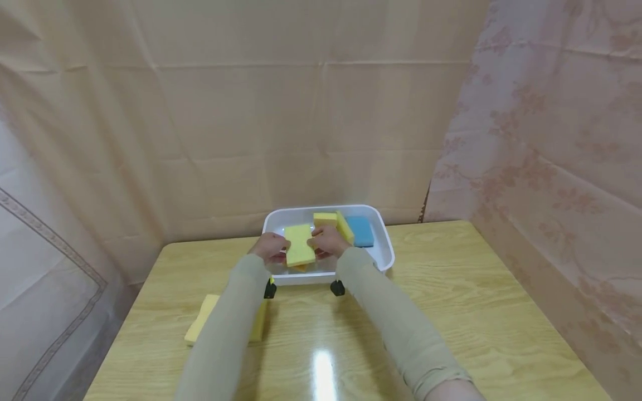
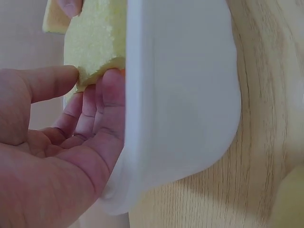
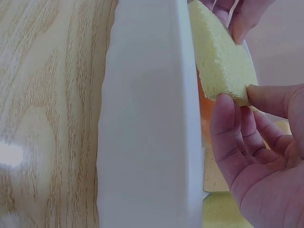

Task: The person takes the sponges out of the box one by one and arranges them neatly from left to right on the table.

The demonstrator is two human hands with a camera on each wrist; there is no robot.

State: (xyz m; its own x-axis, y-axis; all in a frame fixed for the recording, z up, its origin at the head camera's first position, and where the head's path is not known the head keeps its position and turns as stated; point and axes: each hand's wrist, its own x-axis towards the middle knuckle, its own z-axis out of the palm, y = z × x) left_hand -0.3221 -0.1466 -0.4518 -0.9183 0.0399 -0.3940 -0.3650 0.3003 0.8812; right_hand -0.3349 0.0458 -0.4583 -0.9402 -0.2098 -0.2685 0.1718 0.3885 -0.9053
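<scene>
I pinch one yellow sponge (image 1: 300, 245) with both hands, over the inside of the white tray (image 1: 301, 279). My left hand (image 1: 271, 247) has its thumb and fingers on the left edge, and my right hand (image 1: 328, 240) has its thumb and fingers on the right edge. My hands are apart, with the sponge between them.

Something orange (image 3: 205, 114) peeks out under the sponge, but I can't tell what it is. Behind my right hand there is a small yellow block (image 1: 325, 219). Next to it a yellow slab (image 1: 345, 227) leans, and then comes a blue sponge (image 1: 360, 230). My right hand hides some of that spot.

The tray sits on the wooden table (image 1: 476, 289), near the tan cloth (image 1: 301, 111) at the back. In both wrist views its tall side hides what is low inside. More yellow foam (image 1: 202, 318) lies on the table, but my left sleeve (image 1: 220, 334) covers its middle, so I can't tell if it is one piece or two.
</scene>
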